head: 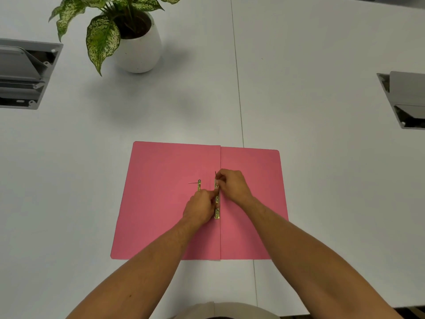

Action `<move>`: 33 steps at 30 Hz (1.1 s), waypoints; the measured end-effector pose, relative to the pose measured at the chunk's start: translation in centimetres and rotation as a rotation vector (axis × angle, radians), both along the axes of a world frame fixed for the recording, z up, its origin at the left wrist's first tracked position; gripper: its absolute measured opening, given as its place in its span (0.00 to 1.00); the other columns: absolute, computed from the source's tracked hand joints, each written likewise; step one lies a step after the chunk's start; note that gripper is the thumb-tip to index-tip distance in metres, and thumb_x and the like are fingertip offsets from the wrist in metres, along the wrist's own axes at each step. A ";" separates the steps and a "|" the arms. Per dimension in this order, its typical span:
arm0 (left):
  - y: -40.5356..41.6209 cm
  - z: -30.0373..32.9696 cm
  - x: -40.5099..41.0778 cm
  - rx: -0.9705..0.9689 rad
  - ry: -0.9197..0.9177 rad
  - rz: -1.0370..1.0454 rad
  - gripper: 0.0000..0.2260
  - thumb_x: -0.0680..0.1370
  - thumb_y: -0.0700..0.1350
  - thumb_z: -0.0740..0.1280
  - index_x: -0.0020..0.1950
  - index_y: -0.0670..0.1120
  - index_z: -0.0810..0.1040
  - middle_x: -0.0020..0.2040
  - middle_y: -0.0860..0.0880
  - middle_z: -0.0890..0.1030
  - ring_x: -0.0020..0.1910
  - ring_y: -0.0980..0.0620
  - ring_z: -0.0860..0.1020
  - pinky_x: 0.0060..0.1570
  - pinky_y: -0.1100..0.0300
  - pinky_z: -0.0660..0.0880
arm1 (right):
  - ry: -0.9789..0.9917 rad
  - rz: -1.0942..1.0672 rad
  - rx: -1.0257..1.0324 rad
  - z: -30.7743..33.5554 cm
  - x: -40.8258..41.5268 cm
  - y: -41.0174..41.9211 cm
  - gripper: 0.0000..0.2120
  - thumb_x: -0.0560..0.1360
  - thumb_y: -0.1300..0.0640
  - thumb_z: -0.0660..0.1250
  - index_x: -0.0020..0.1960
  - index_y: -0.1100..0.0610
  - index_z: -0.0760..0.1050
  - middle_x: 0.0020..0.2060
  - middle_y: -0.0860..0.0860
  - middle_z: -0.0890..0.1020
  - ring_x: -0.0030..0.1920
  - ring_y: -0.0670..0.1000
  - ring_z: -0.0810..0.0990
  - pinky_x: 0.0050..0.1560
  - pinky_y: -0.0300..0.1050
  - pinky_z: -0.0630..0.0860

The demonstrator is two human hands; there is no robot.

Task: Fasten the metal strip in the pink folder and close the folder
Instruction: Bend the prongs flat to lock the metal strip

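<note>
The pink folder lies open and flat on the white table, its fold running away from me. A brass metal strip lies along the fold. A thin prong stands up at its far end, pinched between the fingertips of my right hand. My left hand grips the strip near its middle. A second brass piece with a thin prong pointing left lies on the left flap, just beyond my left hand and partly hidden by it.
A potted plant in a white pot stands at the back left. Two open grey cable boxes are set into the table, one at the left edge and one at the right edge. A seam runs down the table.
</note>
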State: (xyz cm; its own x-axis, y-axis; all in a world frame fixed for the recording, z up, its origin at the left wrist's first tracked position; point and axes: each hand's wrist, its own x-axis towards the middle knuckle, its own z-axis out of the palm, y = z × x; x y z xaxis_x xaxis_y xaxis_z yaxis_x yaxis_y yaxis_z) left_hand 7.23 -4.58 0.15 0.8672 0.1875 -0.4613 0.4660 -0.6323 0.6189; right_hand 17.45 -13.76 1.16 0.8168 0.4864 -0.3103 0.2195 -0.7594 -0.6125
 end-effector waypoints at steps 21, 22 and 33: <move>0.5 1.2 0.7 0.070 0.078 -0.032 0.07 0.75 0.44 0.66 0.50 0.49 0.82 0.44 0.46 0.83 0.45 0.42 0.80 0.42 0.52 0.76 | 0.008 -0.049 -0.080 -0.3 1.9 1.5 0.06 0.66 0.67 0.71 0.38 0.58 0.78 0.36 0.53 0.82 0.37 0.52 0.79 0.38 0.43 0.75; 0.5 1.2 0.7 0.070 0.075 -0.032 0.08 0.75 0.43 0.66 0.51 0.50 0.82 0.45 0.46 0.83 0.45 0.42 0.80 0.41 0.52 0.75 | 0.020 -0.093 -0.070 -0.3 1.8 1.4 0.06 0.66 0.66 0.72 0.38 0.58 0.78 0.35 0.53 0.82 0.36 0.51 0.79 0.38 0.42 0.75; 0.4 1.3 0.5 0.077 0.068 -0.034 0.09 0.75 0.43 0.66 0.52 0.52 0.82 0.46 0.46 0.83 0.46 0.40 0.80 0.41 0.52 0.74 | 0.066 -0.209 -0.042 -0.5 1.0 1.3 0.06 0.69 0.66 0.72 0.39 0.57 0.78 0.35 0.51 0.80 0.38 0.51 0.79 0.42 0.44 0.77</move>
State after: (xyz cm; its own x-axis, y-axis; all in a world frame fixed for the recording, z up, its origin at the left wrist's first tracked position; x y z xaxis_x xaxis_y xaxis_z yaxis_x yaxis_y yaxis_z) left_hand 7.73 -4.20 1.48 0.8407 0.1954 -0.5050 0.4828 -0.6928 0.5357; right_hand 18.48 -12.44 0.70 0.8758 0.2940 -0.3827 0.0152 -0.8095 -0.5869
